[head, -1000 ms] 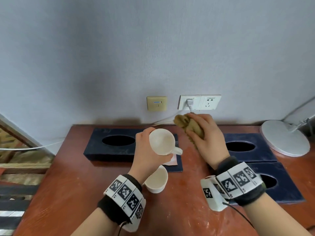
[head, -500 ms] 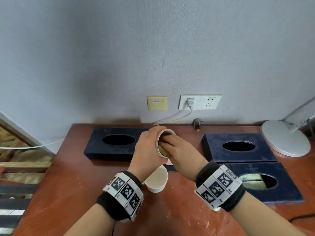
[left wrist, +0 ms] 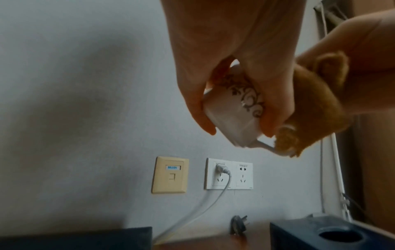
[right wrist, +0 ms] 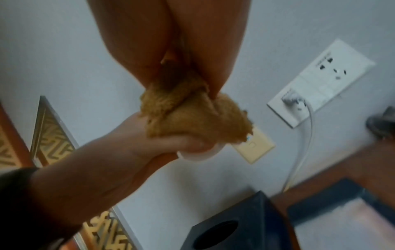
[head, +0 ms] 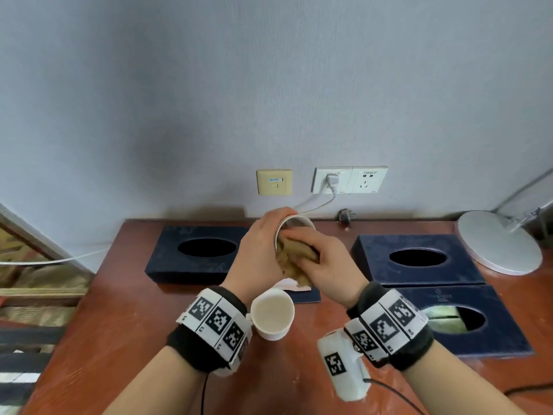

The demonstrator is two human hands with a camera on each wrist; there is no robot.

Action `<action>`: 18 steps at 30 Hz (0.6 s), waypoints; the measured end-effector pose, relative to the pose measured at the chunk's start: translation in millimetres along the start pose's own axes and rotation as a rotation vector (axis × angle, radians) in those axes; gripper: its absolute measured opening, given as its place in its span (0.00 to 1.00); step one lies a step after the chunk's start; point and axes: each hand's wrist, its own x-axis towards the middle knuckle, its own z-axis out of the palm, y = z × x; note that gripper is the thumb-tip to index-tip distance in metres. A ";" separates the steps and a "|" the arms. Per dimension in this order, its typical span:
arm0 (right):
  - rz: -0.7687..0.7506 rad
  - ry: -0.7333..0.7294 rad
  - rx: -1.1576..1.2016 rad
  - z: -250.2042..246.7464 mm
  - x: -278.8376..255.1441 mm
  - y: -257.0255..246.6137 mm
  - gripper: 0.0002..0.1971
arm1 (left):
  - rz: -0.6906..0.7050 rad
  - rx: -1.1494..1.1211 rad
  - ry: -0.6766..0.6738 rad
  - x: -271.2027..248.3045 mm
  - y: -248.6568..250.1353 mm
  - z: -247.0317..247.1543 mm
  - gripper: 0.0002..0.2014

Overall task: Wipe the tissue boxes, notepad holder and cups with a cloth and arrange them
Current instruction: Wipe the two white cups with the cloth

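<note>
From my remote station I see the left hand [head: 259, 250] wrapped round a white ceramic cup with a dark scroll pattern [left wrist: 236, 108], fingers and thumb curled on its wall, holding it tilted on its side in the air above the reddish-brown wooden table [head: 125, 319]. The right hand [head: 324, 265] has its fingers bunched round a crumpled tan terry cloth [head: 294, 259] and pushes that cloth into the cup's mouth; part of the cloth hangs out below the rim. In the left wrist view the cup's handle points down and touches the cloth.

A second white cup with a plain inside [head: 272, 313] stands upright on the table just below the two hands, near the left wrist. Behind it lies a flat dark blue notepad holder [head: 308, 296] with a pale sheet on it, mostly hidden by the hands. A dark blue tissue box with an oval opening [head: 197, 256] sits at the back left. Two more dark blue tissue boxes stand side by side and touching at the right, the far one [head: 419, 259] near the wall and the near one [head: 466, 322] showing something pale green through its opening. A round white lamp base [head: 499, 244] rests at the far right. On the grey wall are a beige wall plate [head: 274, 182] and a white double socket [head: 349, 180] with a white plug and cable in its left half.
</note>
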 end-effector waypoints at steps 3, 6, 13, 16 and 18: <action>-0.162 -0.117 -0.186 -8.3 2.2 3.6 0.23 | 0.042 0.065 -0.038 -3.0 -3.1 1.5 0.31; -0.426 -0.195 -0.523 -12.4 1.0 6.7 0.15 | 0.017 0.044 -0.015 -3.8 -3.6 4.1 0.30; -0.616 -0.072 -0.752 -14.8 1.3 19.8 0.14 | 0.049 0.019 -0.133 1.0 6.8 1.7 0.27; -0.478 -0.091 -0.861 -7.8 -6.5 22.6 0.17 | 0.085 0.048 -0.136 0.4 4.3 4.9 0.27; -0.363 -0.119 -0.833 -3.1 -9.8 19.6 0.19 | 0.125 0.098 -0.099 -1.7 0.7 7.3 0.27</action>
